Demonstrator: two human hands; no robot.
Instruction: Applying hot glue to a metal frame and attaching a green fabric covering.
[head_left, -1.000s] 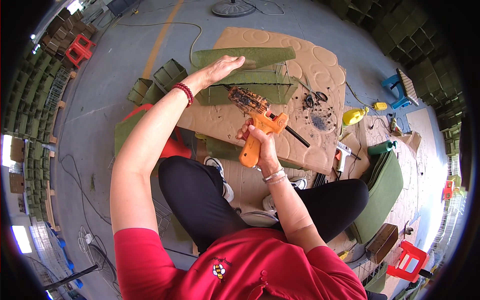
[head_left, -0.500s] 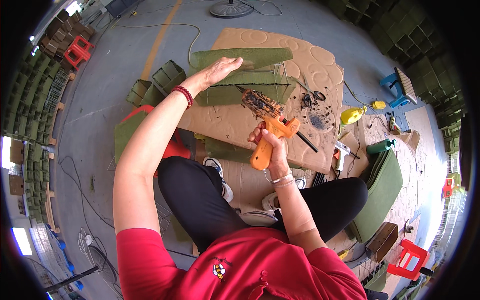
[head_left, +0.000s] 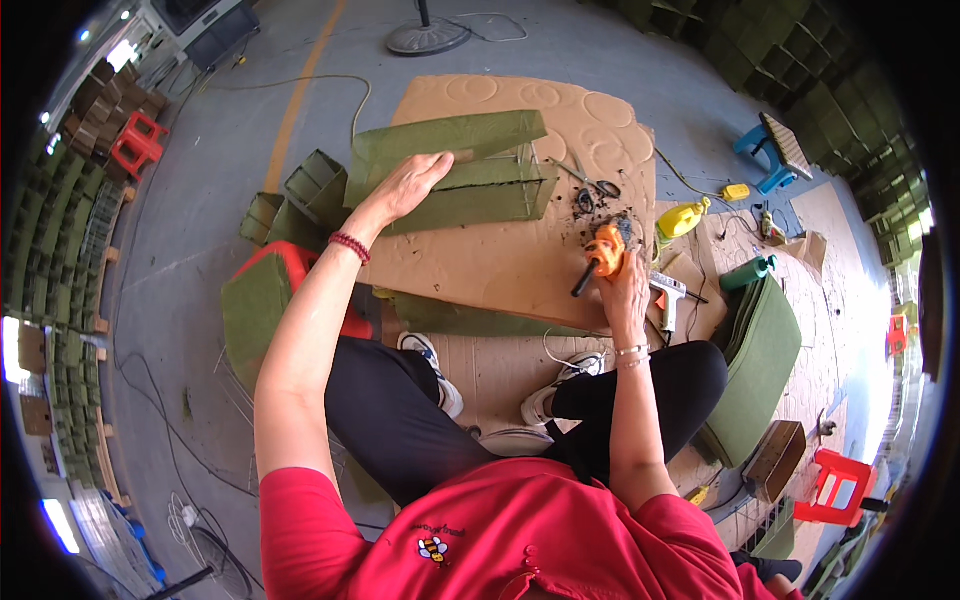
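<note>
On a cardboard sheet (head_left: 480,265) in front of me lies a green felt piece (head_left: 460,208) over a thin wire frame, a dark line running along one edge. My left hand (head_left: 408,186) rests on its left part with fingers stretched out and flat. At the sheet's right edge, my right hand (head_left: 624,292) is wrapped round an orange hot glue gun (head_left: 606,252), its dark-smeared front pointing away and a black glue stick poking out of its back. Black-handled scissors (head_left: 604,188) lie just beyond the gun among dark crumbs.
A white glue gun (head_left: 668,296), yellow bottle (head_left: 682,220) and green bottle (head_left: 748,272) lie to the right, beside stacked green felt sheets (head_left: 758,370). Green boxes (head_left: 318,188) and a red stool (head_left: 290,262) stand left. A blue stool (head_left: 770,158) is far right.
My right hand has carried the orange glue gun from over the felt piece to the right and lowered it, turning its nose away. My left hand stays flat on the felt.
</note>
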